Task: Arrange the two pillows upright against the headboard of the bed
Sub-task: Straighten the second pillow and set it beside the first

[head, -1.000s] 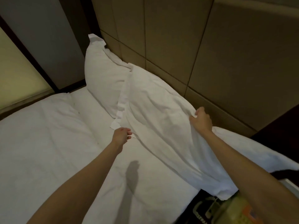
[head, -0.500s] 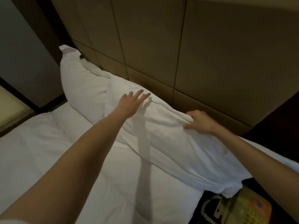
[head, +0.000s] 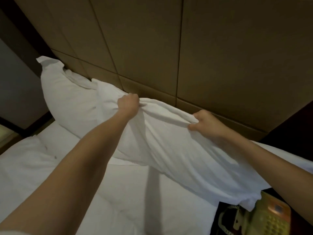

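Against the tan headboard [head: 220,56], both hands grip the near pillow [head: 177,150].

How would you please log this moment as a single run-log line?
stage: adjusting near pillow | left hand: gripping its top edge | right hand: gripping its top edge | far pillow: upright against headboard

The near pillow [head: 177,150] leans against the padded headboard [head: 211,65] with no gap showing along its top edge, and the far pillow [head: 67,102] overlaps its left end, closing that side. Open bedding on the bed [head: 42,167] lies free in front of both pillows. At the lower right, a yellowish telephone [head: 264,217] sits just beside the near pillow's corner.
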Tool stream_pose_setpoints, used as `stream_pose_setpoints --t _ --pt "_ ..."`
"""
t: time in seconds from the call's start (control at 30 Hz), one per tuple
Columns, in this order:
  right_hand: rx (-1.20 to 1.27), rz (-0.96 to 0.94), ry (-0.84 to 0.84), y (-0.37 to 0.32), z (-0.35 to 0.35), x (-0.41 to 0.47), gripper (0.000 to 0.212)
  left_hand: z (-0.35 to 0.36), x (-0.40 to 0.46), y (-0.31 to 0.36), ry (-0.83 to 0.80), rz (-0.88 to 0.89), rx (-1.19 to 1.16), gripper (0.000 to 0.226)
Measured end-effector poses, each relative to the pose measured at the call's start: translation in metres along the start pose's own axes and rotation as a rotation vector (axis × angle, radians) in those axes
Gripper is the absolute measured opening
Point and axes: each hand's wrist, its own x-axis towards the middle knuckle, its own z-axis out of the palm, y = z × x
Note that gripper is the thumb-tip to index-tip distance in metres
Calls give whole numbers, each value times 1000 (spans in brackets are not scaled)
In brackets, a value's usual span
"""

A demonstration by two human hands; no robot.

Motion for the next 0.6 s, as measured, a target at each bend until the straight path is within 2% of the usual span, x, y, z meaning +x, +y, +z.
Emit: stream_pose_setpoints --t 0.07,0.13,0.23,0.3,0.37,0.43,0.5,0.6 --pt "107 -3 78 -6 -6 7 12 -6 13 1 88 -28 -75 21" --pt "38 -47 185 -5 -8 13 9 1 16 -1 121 -55 -177 19" --pt "-199 -38 250 11 0 18 9 27 7 -3 -11 -23 -335 30" --pt "-313 -12 229 25 8 18 13 41 -1 -3 -117 46 -439 47" --pt "-365 -18 218 34 13 16 14 47 -6 -5 -171 95 -527 66" --pt "-391 -63 223 36 15 13 16 44 -11 -9 -191 113 -607 70" --pt "-418 -107 241 35 16 11 16 40 -16 -12 -153 103 -676 66" --pt "-414 -134 250 30 14 4 18 30 -31 -14 -4 6 -756 56"
